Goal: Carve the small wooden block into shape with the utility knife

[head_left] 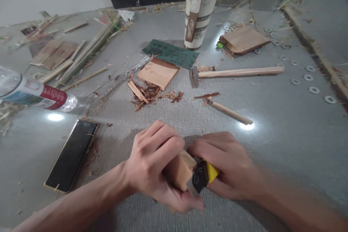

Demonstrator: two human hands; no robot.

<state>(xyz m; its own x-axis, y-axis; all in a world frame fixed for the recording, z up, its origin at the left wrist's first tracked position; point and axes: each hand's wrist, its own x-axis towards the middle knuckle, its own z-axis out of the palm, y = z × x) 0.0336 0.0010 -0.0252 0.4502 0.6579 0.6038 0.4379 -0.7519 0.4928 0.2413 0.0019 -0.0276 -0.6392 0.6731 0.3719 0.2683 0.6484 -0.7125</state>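
Observation:
My left hand (157,166) is closed around a pale wooden block (179,169), with the fingers over its top and the thumb beneath. In my right hand (225,163) is a yellow-and-black utility knife (202,175). Its metal blade lies against the near right end of the block, and the hand hides most of its handle. Beyond my hands, bark shavings (148,94) lie by a flat piece of wood (159,72). A small wooden-handled tool (230,112) rests farther off to the right.
A hammer (239,73), a green sandpaper sheet (171,53) and a paper cup (202,11) stand or lie farther back. Left are a phone (72,156), a plastic bottle (38,92) and wood strips (87,54). Several washers (308,77) and a wooden board (244,39) are right.

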